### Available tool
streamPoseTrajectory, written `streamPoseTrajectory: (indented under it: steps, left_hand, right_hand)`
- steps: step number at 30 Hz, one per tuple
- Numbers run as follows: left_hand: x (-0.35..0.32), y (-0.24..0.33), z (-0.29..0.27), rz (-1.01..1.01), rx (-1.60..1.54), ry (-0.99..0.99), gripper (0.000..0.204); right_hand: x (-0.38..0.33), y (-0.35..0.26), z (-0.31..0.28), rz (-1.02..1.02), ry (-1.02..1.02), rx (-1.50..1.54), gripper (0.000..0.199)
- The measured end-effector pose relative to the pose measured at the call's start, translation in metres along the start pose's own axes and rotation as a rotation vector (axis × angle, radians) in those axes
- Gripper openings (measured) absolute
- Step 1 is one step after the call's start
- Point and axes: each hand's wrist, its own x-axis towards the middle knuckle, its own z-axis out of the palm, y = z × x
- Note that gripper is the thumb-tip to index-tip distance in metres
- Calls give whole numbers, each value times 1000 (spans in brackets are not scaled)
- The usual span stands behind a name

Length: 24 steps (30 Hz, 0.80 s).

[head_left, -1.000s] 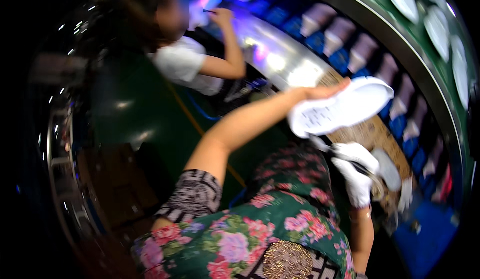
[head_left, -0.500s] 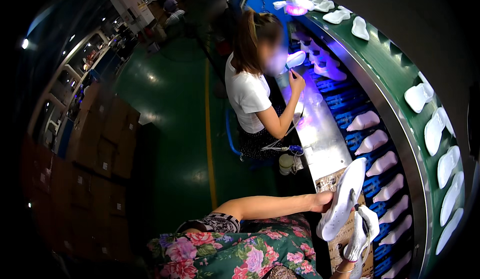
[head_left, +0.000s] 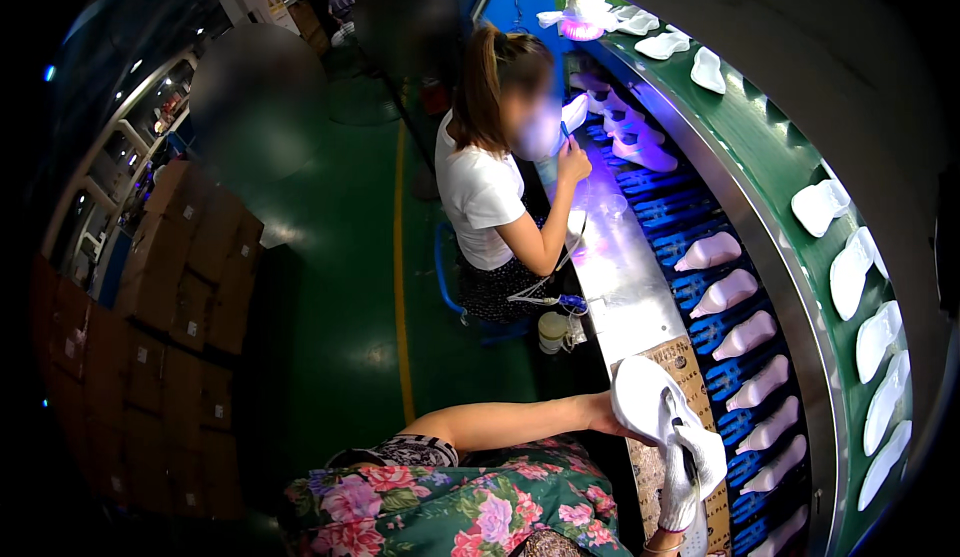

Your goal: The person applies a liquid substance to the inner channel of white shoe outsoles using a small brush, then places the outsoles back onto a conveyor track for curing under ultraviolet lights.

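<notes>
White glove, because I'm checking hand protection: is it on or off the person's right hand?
On: the white glove covers the right hand to the wrist; the left hand, holding the white sole, looks bare.

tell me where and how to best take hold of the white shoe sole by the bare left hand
Probably by the outer edge, coming from the left: the white shoe sole is long and tilted, and its left edge, where the left hand grips, faces away from the gloved right hand and its thin dark tool at the lower right.
</notes>
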Motion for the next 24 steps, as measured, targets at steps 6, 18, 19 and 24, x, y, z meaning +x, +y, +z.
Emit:
streamPoseTrajectory:
  steps: [6,18,19,24]
  left_hand:
    - [15,-4,-17,152,-186,-225,71]
    - [-5,-7,47,212,174,34,102]
    - [-4,-7,49,187,170,35,102]
    - [2,-18,45,184,140,37,102]
  right_hand:
    - [0,-22,4,27,-27,7,17]
    - [10,-29,-3,42,17,12,20]
    - [10,-32,-5,54,36,22,20]
    - [6,-41,-10,92,136,16,21]
